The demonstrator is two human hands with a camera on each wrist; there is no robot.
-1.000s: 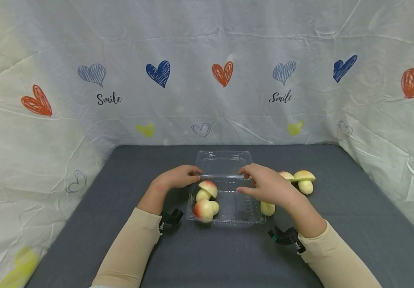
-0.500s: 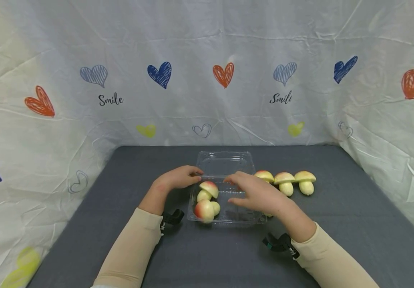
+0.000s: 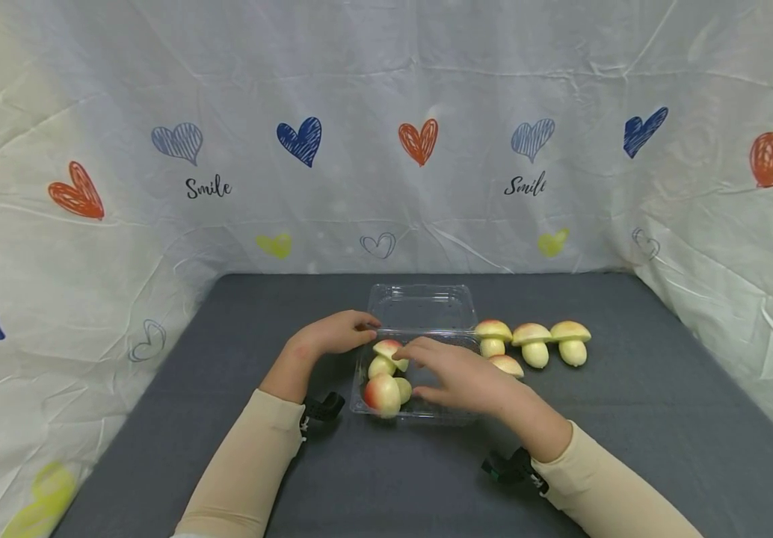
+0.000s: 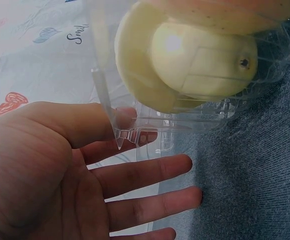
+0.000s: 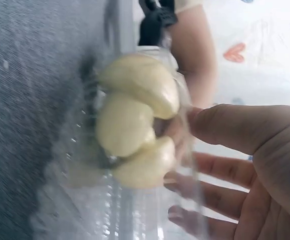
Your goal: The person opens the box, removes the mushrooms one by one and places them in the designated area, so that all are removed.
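A clear plastic box (image 3: 425, 413) stands open on the table, its lid (image 3: 422, 306) folded back. Two mushroom-shaped pieces with red-tinged caps, one behind (image 3: 381, 365) and one in front (image 3: 383, 394), lie in its left part. My left hand (image 3: 336, 332) is at the box's rear left corner; in the left wrist view the thumb of the hand (image 4: 85, 165) touches the clear wall and the fingers are spread. Over the box reaches my right hand (image 3: 457, 373), fingers extended and holding nothing. The right wrist view has this hand (image 5: 244, 170) beside the blurred pieces (image 5: 125, 122).
Right of the box, several more mushroom-shaped pieces lie on the dark table (image 3: 629, 433): three in a back row (image 3: 493, 336) and one nearer (image 3: 506, 365), partly hidden by my right hand. A white sheet with printed hearts surrounds the table.
My right hand has moved left across the box towards the two pieces inside, uncovering pieces on the table at the right. The left hand has stayed at the box's corner.
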